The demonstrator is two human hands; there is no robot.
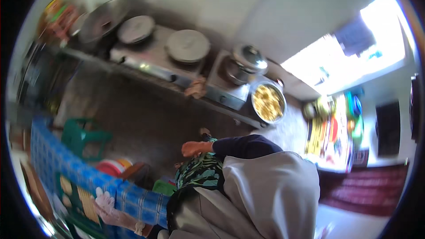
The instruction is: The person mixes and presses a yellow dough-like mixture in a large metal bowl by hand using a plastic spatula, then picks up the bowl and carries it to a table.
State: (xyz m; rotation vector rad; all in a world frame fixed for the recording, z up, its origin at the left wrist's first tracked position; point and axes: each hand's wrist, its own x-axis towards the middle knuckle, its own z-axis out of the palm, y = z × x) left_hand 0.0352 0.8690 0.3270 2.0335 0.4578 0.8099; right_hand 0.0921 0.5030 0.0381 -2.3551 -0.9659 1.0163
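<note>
My left hand (pixel 116 218), with a pale band at the wrist, reaches over the table edge with at least one finger stretched out. Right beside its fingers is a crumpled-looking white thing (pixel 105 199); blur hides whether they touch. Under and around that hand spreads a blue checked tablecloth (pixel 141 206). A green-framed tray or rack (pixel 86 203) with pale yellowish strips is close by. In front of my body, my right hand (pixel 195 149) is loosely curled beside the green-patterned dark clothing (pixel 201 170), and nothing shows in it.
Along the counter stand a two-burner stove (pixel 150 68) with lidded pans, another stove (pixel 226 97) with a lidded pot (pixel 248 64), and a basin of yellow food (pixel 268 102). A green plastic stool (pixel 84 137) and a red-and-white round container (pixel 114 167) are near the table.
</note>
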